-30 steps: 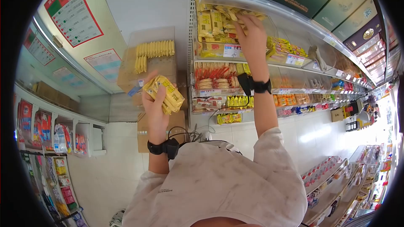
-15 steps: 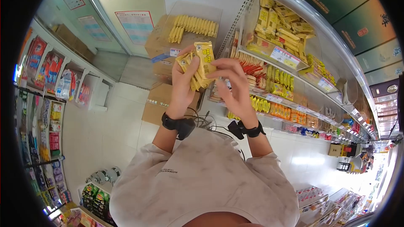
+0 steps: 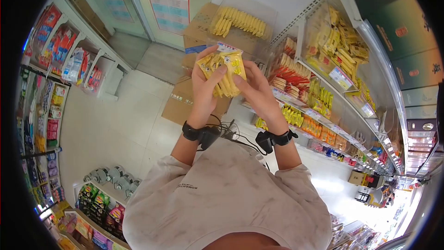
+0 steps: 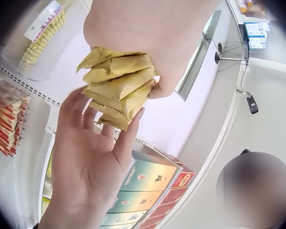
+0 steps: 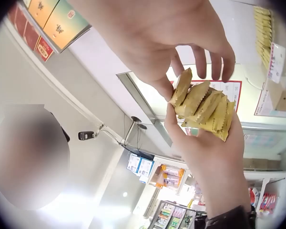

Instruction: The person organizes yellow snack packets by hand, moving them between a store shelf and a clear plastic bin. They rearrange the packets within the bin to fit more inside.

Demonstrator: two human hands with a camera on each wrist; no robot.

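We hold the packets (image 3: 225,71) up ahead of us, at 12 o'clock. Our left hand (image 3: 203,91) has its fingers wrapped round the stack. Our right hand (image 3: 259,95) pinches the stack's other side, with the thumb on top. The shelf (image 3: 341,78) stands at 2 o'clock and a carton (image 3: 199,34) at 12.

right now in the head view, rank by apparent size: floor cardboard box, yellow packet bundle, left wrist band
1. cardboard box, partly hidden
2. yellow packet bundle, a close second and nearer the camera, so unsure
3. left wrist band, clearly smallest
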